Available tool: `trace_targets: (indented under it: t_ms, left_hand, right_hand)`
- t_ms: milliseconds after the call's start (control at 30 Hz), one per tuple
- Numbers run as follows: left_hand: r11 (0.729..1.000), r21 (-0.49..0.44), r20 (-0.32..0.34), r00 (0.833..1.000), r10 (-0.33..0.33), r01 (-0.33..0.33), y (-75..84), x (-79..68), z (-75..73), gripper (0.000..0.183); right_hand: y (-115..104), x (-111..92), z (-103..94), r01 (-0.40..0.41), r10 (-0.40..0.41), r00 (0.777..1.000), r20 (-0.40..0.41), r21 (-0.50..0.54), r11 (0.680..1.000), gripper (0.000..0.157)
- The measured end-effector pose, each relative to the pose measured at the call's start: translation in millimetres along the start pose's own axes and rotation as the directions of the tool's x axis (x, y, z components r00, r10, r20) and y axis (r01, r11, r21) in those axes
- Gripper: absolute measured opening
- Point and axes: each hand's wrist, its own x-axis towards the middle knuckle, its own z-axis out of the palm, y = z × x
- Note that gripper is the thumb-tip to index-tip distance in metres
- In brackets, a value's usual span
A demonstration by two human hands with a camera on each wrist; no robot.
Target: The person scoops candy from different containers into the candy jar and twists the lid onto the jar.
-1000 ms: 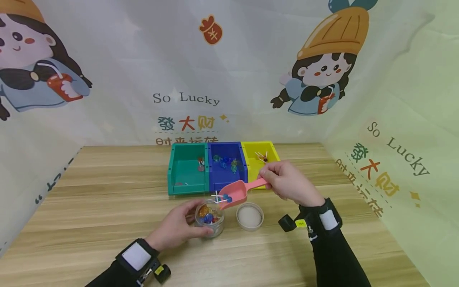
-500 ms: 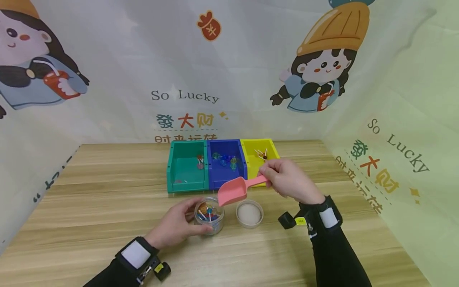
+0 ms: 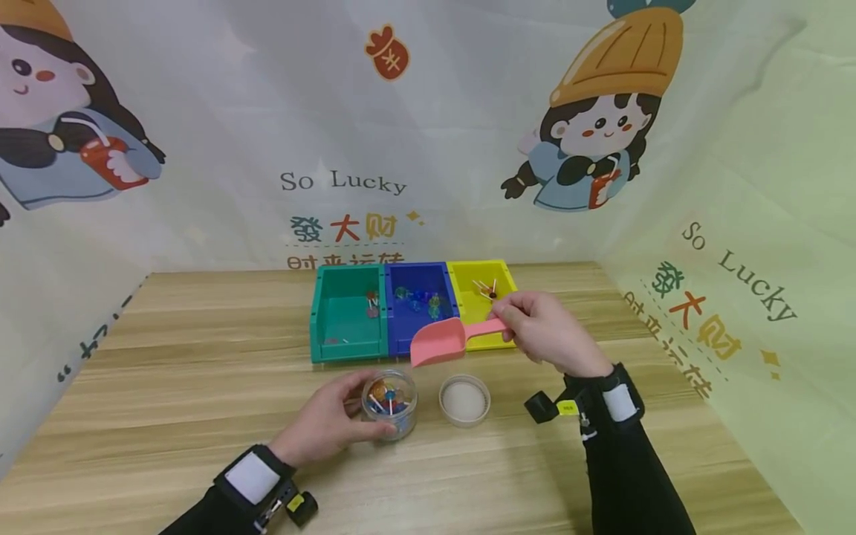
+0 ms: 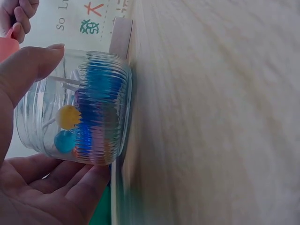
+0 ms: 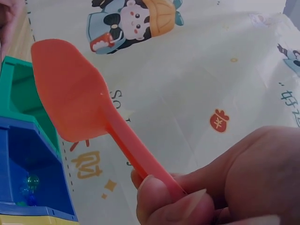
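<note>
My left hand (image 3: pixel 341 417) grips a ribbed clear glass jar (image 3: pixel 391 416) standing on the table, thumb on the near side and fingers behind. Inside the jar lie blue, yellow and orange beads or candies with white sticks among them, as the left wrist view shows (image 4: pixel 89 112). Between thumb and fingers, my right hand (image 3: pixel 550 333) pinches the handle of a pink scoop (image 3: pixel 438 342). Its bowl is bare and hangs in the air above and slightly right of the jar, in front of the blue bin. A round white lid (image 3: pixel 464 400) lies right of the jar.
Behind the jar, three joined bins stand in a row: green (image 3: pixel 351 345), blue (image 3: pixel 400 345) and yellow (image 3: pixel 510 275). Small stick pieces lie in the green and yellow ones, blue and green beads in the blue one. Printed cloth (image 3: pixel 455 148) hangs beyond the table (image 3: pixel 221 357).
The blue pieces with white sticks have dropped from the scoop into the jar. The bare scoop has then risen and moved slightly right. My left hand keeps its hold.
</note>
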Motion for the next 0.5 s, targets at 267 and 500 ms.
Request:
trace_targets:
  t_ms: [267,500]
  left_hand:
    - [1.000,0.020,0.005,1.000,0.008,-0.008,2.2,-0.6,1.0,0.087]
    - [1.000,0.020,-0.012,1.000,-0.004,0.005,-0.8,1.6,1.5,0.089]
  right_hand:
    - [8,4,-8.1,0.026,-0.019,0.998,-0.066,0.098,0.995,0.030]
    - [17,10,-17.6,0.008,0.020,0.991,-0.136,0.204,0.979,0.034]
